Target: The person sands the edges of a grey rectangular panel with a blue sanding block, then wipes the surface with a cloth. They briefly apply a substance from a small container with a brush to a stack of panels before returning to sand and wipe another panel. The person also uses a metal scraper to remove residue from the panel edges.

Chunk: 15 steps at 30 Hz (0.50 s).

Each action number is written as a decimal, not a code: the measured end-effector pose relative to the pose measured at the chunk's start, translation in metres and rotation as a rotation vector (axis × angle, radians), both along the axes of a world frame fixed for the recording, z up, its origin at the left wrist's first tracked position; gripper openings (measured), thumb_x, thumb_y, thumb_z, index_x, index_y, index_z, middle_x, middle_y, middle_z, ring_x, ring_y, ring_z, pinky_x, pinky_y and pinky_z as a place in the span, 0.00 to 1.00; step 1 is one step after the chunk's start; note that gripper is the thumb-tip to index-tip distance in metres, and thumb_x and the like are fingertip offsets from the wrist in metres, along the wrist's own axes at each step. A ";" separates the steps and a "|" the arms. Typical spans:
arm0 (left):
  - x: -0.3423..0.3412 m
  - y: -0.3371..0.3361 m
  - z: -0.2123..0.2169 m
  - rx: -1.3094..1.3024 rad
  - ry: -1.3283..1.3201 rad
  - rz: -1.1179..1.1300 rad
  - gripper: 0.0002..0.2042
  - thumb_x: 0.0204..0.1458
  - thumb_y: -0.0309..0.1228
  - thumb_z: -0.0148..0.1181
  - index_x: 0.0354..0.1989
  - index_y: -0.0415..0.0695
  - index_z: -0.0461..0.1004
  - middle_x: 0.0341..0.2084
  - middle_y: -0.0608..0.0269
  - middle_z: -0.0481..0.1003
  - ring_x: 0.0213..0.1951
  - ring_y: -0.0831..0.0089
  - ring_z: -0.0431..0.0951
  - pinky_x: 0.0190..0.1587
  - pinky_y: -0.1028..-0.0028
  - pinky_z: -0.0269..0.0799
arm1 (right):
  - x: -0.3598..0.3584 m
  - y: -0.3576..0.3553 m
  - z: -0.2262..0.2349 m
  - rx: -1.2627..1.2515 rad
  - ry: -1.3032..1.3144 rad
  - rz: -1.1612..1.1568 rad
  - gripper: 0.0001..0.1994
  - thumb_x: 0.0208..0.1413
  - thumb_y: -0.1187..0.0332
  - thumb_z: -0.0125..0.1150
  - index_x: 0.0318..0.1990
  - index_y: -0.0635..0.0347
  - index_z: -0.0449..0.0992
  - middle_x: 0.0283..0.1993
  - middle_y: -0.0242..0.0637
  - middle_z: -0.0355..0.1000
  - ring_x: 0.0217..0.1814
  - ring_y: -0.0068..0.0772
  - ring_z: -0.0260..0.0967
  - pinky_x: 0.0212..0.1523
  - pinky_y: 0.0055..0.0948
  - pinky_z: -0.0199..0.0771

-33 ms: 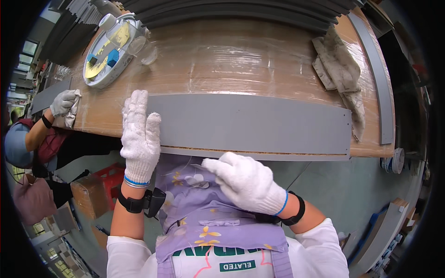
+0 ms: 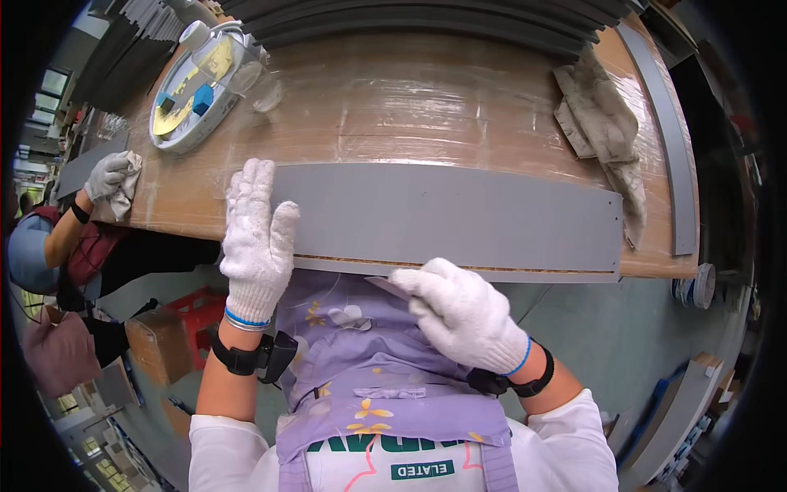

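Observation:
A long grey board (image 2: 443, 215) lies along the near edge of the table, with a brown groove running near its front edge and small holes at its right end. My left hand (image 2: 258, 238), in a white knit glove, rests flat over the board's left end, fingers stretched and thumb apart. At the front edge my gloved right hand (image 2: 459, 316) is closed around a thin, flat, pointed blade (image 2: 385, 285). Most of that blade is hidden by the fingers, so its exact kind cannot be told.
Film covers the brown table (image 2: 369, 107). A stack of dark grey boards (image 2: 426, 20) stands at the back. A white tray (image 2: 184, 143) with blue blocks sits far left, a crumpled cloth (image 2: 602, 123) right, near a narrow grey strip (image 2: 668, 148). A co-worker's gloved hand (image 2: 106, 176) holds a rag.
My right hand has moved to the right along the board's front edge with the blade. My left hand has shifted slightly right, still flat.

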State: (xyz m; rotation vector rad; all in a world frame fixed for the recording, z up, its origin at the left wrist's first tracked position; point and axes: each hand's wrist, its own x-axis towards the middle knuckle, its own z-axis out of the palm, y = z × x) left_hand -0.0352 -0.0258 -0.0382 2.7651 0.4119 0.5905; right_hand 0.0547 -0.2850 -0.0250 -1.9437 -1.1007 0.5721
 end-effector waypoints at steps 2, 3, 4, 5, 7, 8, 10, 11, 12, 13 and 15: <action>0.005 -0.024 -0.002 -0.003 0.033 -0.109 0.29 0.59 0.45 0.55 0.63 0.38 0.64 0.62 0.43 0.64 0.65 0.44 0.60 0.68 0.54 0.52 | 0.009 -0.040 -0.007 0.109 0.156 -0.325 0.12 0.56 0.78 0.53 0.48 0.61 0.74 0.36 0.36 0.73 0.33 0.28 0.72 0.36 0.28 0.74; 0.008 -0.036 -0.003 0.022 0.081 -0.189 0.32 0.56 0.47 0.58 0.63 0.38 0.63 0.62 0.43 0.63 0.65 0.44 0.60 0.68 0.54 0.52 | 0.014 -0.062 -0.005 -0.006 0.329 -0.536 0.12 0.58 0.77 0.51 0.48 0.63 0.74 0.35 0.30 0.72 0.32 0.20 0.67 0.35 0.25 0.72; 0.011 -0.049 -0.003 0.045 0.131 -0.269 0.35 0.53 0.48 0.61 0.63 0.38 0.63 0.63 0.43 0.62 0.66 0.45 0.59 0.68 0.54 0.51 | 0.020 -0.079 -0.001 0.041 0.458 -0.736 0.10 0.60 0.76 0.49 0.47 0.63 0.73 0.32 0.26 0.70 0.29 0.15 0.63 0.33 0.19 0.68; 0.013 -0.061 -0.004 0.032 0.131 -0.347 0.37 0.50 0.50 0.63 0.63 0.38 0.64 0.63 0.43 0.62 0.65 0.44 0.59 0.68 0.52 0.51 | 0.024 -0.100 -0.003 0.113 0.410 -0.858 0.10 0.61 0.74 0.47 0.46 0.62 0.73 0.30 0.24 0.68 0.26 0.12 0.57 0.29 0.15 0.61; 0.019 -0.080 -0.008 0.025 0.118 -0.470 0.40 0.43 0.54 0.66 0.62 0.41 0.65 0.63 0.45 0.62 0.65 0.46 0.60 0.68 0.49 0.51 | 0.033 -0.137 -0.002 0.256 0.317 -1.082 0.07 0.64 0.70 0.46 0.42 0.62 0.71 0.25 0.25 0.64 0.24 0.12 0.53 0.25 0.16 0.54; 0.023 -0.087 -0.011 0.038 0.121 -0.500 0.40 0.42 0.53 0.67 0.62 0.42 0.65 0.63 0.46 0.63 0.65 0.47 0.61 0.68 0.50 0.52 | 0.039 -0.159 -0.008 0.246 0.186 -1.147 0.07 0.64 0.70 0.47 0.41 0.62 0.71 0.24 0.25 0.62 0.24 0.13 0.54 0.25 0.17 0.55; 0.029 -0.102 -0.015 0.050 0.111 -0.540 0.39 0.41 0.50 0.67 0.62 0.43 0.66 0.62 0.48 0.63 0.65 0.49 0.61 0.68 0.51 0.52 | 0.054 -0.207 -0.027 0.172 0.041 -1.200 0.07 0.65 0.69 0.47 0.41 0.60 0.71 0.26 0.25 0.63 0.24 0.13 0.55 0.25 0.17 0.56; 0.030 -0.108 -0.016 0.079 0.110 -0.580 0.37 0.43 0.48 0.67 0.61 0.43 0.67 0.62 0.49 0.64 0.65 0.50 0.62 0.69 0.51 0.53 | 0.062 -0.228 -0.035 0.122 0.082 -1.219 0.06 0.65 0.69 0.48 0.41 0.59 0.71 0.27 0.24 0.63 0.25 0.13 0.55 0.26 0.17 0.56; 0.031 -0.115 -0.019 0.114 0.108 -0.623 0.34 0.44 0.47 0.66 0.61 0.44 0.67 0.62 0.50 0.65 0.64 0.52 0.63 0.69 0.52 0.53 | 0.071 -0.242 -0.047 -0.014 0.058 -1.309 0.07 0.65 0.67 0.48 0.40 0.59 0.70 0.27 0.22 0.62 0.25 0.11 0.55 0.25 0.16 0.55; 0.028 -0.121 -0.022 0.080 0.065 -0.729 0.32 0.46 0.44 0.65 0.60 0.45 0.68 0.61 0.52 0.66 0.64 0.54 0.65 0.69 0.53 0.53 | 0.077 -0.254 -0.058 0.004 0.063 -1.300 0.07 0.65 0.66 0.48 0.40 0.58 0.71 0.27 0.21 0.62 0.25 0.11 0.54 0.25 0.16 0.54; 0.016 -0.128 -0.026 -0.037 0.029 -0.922 0.29 0.48 0.41 0.64 0.59 0.46 0.69 0.59 0.54 0.68 0.62 0.57 0.67 0.69 0.55 0.54 | 0.078 -0.248 -0.068 0.055 0.113 -1.257 0.07 0.66 0.65 0.48 0.39 0.57 0.70 0.25 0.21 0.61 0.23 0.11 0.53 0.22 0.15 0.52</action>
